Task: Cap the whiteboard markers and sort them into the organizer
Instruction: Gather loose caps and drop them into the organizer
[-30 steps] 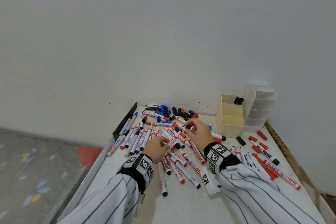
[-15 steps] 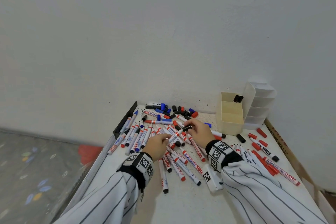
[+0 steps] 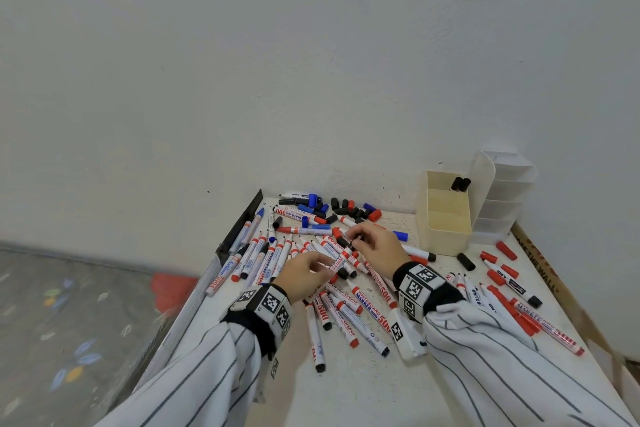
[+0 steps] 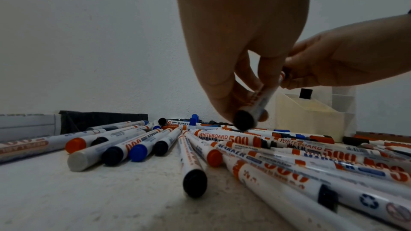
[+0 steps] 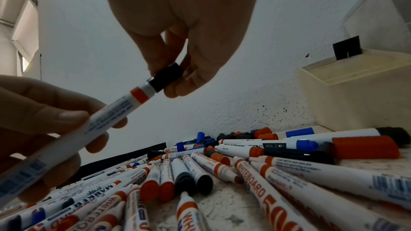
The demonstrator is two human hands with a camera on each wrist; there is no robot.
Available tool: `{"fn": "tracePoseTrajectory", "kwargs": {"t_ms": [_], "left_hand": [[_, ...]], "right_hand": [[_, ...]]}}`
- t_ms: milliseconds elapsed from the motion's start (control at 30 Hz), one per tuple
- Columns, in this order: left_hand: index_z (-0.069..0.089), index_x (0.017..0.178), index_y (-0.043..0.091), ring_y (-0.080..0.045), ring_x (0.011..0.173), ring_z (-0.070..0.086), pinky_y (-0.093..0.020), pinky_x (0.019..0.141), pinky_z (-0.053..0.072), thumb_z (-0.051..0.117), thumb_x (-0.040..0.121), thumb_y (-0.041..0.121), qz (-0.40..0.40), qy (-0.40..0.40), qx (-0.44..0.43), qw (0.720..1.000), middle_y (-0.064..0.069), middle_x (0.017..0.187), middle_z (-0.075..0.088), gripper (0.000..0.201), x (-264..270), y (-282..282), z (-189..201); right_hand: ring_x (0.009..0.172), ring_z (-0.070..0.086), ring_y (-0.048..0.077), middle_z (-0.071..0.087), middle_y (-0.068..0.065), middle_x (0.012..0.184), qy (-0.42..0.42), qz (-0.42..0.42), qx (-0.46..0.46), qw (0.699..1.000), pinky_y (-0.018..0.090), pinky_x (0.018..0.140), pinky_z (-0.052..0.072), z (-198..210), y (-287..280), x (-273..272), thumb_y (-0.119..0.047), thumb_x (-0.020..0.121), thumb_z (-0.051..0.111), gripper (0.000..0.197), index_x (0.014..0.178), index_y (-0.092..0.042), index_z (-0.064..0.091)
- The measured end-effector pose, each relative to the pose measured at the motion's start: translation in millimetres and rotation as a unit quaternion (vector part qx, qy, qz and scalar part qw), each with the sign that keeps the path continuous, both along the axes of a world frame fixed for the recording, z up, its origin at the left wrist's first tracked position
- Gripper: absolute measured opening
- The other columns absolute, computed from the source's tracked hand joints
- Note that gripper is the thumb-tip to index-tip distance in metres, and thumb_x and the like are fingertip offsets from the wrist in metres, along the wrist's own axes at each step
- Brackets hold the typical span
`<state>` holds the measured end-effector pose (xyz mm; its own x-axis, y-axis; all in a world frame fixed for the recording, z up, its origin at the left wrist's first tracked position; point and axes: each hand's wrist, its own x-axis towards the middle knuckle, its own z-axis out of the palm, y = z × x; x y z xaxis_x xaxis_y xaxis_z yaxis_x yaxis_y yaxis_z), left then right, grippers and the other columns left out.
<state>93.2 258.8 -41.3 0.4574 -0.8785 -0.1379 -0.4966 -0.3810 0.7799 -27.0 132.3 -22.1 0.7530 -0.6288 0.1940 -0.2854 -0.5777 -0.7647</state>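
My left hand (image 3: 325, 263) grips the barrel of a white whiteboard marker (image 5: 106, 111) with a black tail end (image 4: 243, 120), tilted up above the pile. My right hand (image 3: 356, 240) pinches a black cap (image 5: 166, 76) that sits over the marker's tip end. Several loose markers (image 3: 346, 305) with red, black and blue ends lie on the white table (image 3: 346, 392) under both hands. At the back right stands a cream organizer (image 3: 446, 218) with two black-capped markers (image 3: 460, 183) upright in its rear section.
Loose black, blue and red caps (image 3: 346, 210) lie by the wall. A white tiered organizer (image 3: 502, 198) stands right of the cream one. More red markers and caps (image 3: 502, 288) lie at the right. A black strip (image 3: 242, 222) edges the table's left side.
My right hand took a black cap from the back of the pile. The left hand lifted a marker, and the cap now sits over its tip.
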Motion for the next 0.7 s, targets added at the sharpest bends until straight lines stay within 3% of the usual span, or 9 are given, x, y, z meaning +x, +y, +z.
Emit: {"fn": "tracePoseTrajectory", "kwargs": {"t_ms": [67,133,200,267,367,433,567,700], "left_hand": [[0.055,0.12,0.018,-0.007,0.095,0.052,-0.021,0.085,0.044,0.054,0.092,0.024,-0.012,0.002,0.011,1.0,0.005,0.103,0.055,0.028,4,-2,1],[0.053,0.122,0.017,-0.005,0.09,0.053,-0.015,0.077,0.045,0.052,0.094,0.022,-0.015,-0.004,0.013,1.0,0.004,0.106,0.054,0.029,6,-5,0],[0.051,0.124,0.014,0.0,0.079,0.054,-0.008,0.064,0.044,0.049,0.095,0.019,-0.008,0.01,0.006,1.0,0.006,0.102,0.052,0.029,9,-7,-2],[0.048,0.126,0.013,-0.003,0.079,0.056,-0.01,0.067,0.047,0.046,0.097,0.017,0.0,0.013,-0.001,1.0,0.002,0.107,0.054,0.03,11,-8,-1],[0.048,0.128,0.014,-0.011,0.095,0.053,-0.022,0.084,0.045,0.04,0.098,0.016,0.007,-0.009,-0.006,1.0,-0.002,0.119,0.054,0.031,13,-12,0],[0.05,0.126,0.014,-0.011,0.097,0.051,-0.023,0.083,0.042,0.04,0.098,0.017,0.015,-0.026,-0.028,0.999,-0.001,0.113,0.054,0.03,13,-14,2],[0.054,0.117,0.018,-0.012,0.096,0.052,-0.023,0.084,0.043,0.055,0.09,0.028,0.019,-0.095,-0.048,0.994,0.001,0.11,0.053,0.028,13,-17,-1],[0.057,0.112,0.02,-0.008,0.088,0.052,-0.017,0.077,0.042,0.061,0.087,0.024,0.066,-0.123,-0.099,0.985,0.005,0.1,0.056,0.025,10,-15,-2]], "right_hand": [[0.092,0.053,0.006,0.058,-0.005,0.101,-0.009,-0.002,0.022,1.0,0.005,0.071,0.039,0,-3,4,-0.006,0.088,0.054,0.028,0.115,-0.015,0.054],[0.086,0.053,0.009,0.056,-0.004,0.097,0.009,-0.024,0.047,0.999,0.01,0.068,0.042,0,-6,9,-0.015,0.088,0.057,0.026,0.114,-0.017,0.053],[0.077,0.053,0.012,0.056,-0.002,0.085,0.054,-0.038,0.049,0.997,0.023,0.069,0.047,-2,-13,16,-0.029,0.089,0.056,0.012,0.096,-0.019,0.056],[0.066,0.047,0.01,0.05,-0.002,0.072,0.109,-0.024,0.03,0.993,0.025,0.062,0.041,-2,-17,22,-0.037,0.091,0.051,0.022,0.08,-0.019,0.054],[0.065,0.042,0.008,0.046,-0.003,0.07,0.104,-0.012,0.045,0.994,0.021,0.06,0.034,0,-18,28,-0.034,0.094,0.046,0.026,0.074,-0.018,0.051],[0.065,0.043,0.007,0.047,-0.005,0.071,0.083,-0.003,0.063,0.995,0.021,0.061,0.035,-1,-19,32,-0.029,0.094,0.045,0.023,0.073,-0.022,0.049],[0.063,0.041,0.008,0.046,-0.004,0.074,0.037,0.0,0.103,0.994,0.022,0.06,0.034,0,-17,42,-0.019,0.095,0.039,0.02,0.077,-0.023,0.046],[0.062,0.037,0.01,0.04,-0.001,0.068,0.025,-0.014,0.092,0.995,0.023,0.058,0.032,3,-14,46,-0.023,0.099,0.032,0.022,0.082,-0.016,0.045]]}}
